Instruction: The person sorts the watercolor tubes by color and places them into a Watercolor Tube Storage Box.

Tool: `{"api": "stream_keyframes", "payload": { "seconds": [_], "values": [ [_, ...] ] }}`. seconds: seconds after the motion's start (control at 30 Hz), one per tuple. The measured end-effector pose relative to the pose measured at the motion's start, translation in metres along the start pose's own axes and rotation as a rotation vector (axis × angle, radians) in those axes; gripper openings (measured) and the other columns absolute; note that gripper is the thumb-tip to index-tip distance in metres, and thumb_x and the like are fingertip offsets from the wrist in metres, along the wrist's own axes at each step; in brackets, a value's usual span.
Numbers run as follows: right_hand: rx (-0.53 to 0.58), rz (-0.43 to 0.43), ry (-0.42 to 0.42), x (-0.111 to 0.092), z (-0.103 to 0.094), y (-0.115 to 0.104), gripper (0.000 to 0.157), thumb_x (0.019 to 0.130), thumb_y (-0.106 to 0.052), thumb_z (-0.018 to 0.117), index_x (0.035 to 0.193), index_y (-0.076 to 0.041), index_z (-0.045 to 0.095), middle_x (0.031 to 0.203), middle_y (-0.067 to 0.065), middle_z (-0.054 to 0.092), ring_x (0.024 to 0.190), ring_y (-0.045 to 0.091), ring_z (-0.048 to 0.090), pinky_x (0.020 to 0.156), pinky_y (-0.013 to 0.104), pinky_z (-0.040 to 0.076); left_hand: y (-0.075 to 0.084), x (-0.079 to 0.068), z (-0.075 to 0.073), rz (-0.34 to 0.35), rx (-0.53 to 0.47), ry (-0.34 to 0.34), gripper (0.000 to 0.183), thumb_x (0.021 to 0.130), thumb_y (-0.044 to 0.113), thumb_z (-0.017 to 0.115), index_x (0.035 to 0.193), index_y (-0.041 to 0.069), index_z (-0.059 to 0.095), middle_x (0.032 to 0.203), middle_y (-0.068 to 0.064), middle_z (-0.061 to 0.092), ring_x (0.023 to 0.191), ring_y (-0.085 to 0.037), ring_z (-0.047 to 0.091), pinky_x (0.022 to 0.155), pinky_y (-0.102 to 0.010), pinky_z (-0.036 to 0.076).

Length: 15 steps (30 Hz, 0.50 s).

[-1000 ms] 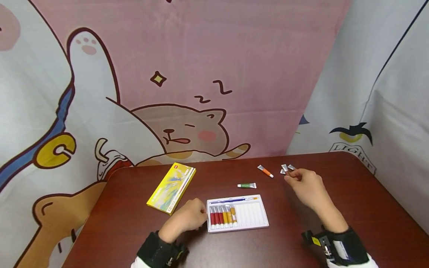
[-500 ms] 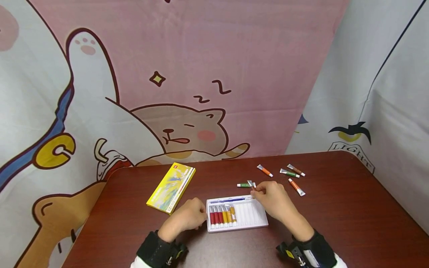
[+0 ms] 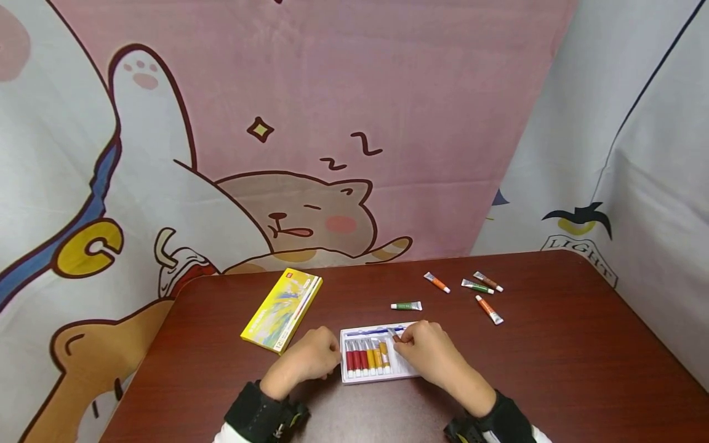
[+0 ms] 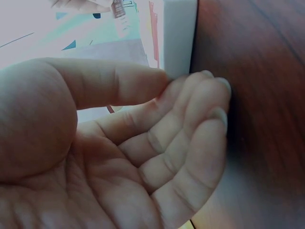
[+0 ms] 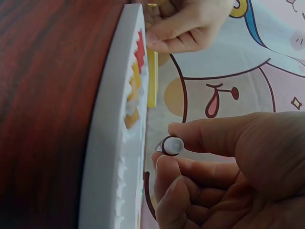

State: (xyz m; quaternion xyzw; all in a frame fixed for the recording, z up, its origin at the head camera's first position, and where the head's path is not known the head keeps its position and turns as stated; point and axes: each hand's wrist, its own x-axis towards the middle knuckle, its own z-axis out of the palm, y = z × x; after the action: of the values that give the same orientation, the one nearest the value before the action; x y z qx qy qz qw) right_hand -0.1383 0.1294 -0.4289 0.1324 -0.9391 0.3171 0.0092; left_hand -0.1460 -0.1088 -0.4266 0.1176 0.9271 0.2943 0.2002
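Note:
My right hand pinches a brown paint tube between thumb and forefinger, above the white plastic tray. In the right wrist view the tube's white cap faces the camera. Red paint tubes and yellow-ochre ones lie side by side in the tray's left slots. A blue paintbrush lies along the far groove, partly covered by the right hand. At the tray's left end, my left hand holds the rim with curled fingers, thumb against the corner in the left wrist view.
Behind the tray lies a green tube. Farther back right are an orange tube, another green tube, a brown tube and a red-orange tube. A yellow box lies left of the tray. Printed cloth hangs behind the table.
My right hand has picked the brown tube out of the back-right group and brought it left and nearer, over the tray. The left hand has stayed at the tray's left end.

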Motion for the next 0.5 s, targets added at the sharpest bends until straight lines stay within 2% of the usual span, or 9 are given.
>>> {"api": "stream_keyframes", "payload": {
  "seconds": [0.27,0.5],
  "values": [
    [-0.023,-0.032,-0.036,-0.002,0.009,-0.001,0.037,0.076,-0.019,0.073,0.047,-0.02,0.051,0.051,-0.012,0.034,0.046,0.004,0.028,0.041,0.022,0.021,-0.002,0.001,-0.001,-0.003,0.0,-0.005,0.023,0.085,0.012,0.058,0.063,0.013,0.064,0.051,0.002,0.053,0.043,-0.013,0.053,0.04,-0.027,0.041],
    [-0.024,-0.021,-0.044,-0.004,0.013,0.0,0.021,0.073,-0.022,0.077,0.058,-0.019,0.062,0.056,-0.009,0.053,0.049,0.007,0.04,0.042,0.026,0.034,-0.003,0.001,0.001,0.023,-0.005,0.013,0.025,0.083,0.01,0.055,0.06,0.012,0.063,0.048,0.003,0.054,0.041,-0.012,0.053,0.038,-0.027,0.041]
  ]
}}
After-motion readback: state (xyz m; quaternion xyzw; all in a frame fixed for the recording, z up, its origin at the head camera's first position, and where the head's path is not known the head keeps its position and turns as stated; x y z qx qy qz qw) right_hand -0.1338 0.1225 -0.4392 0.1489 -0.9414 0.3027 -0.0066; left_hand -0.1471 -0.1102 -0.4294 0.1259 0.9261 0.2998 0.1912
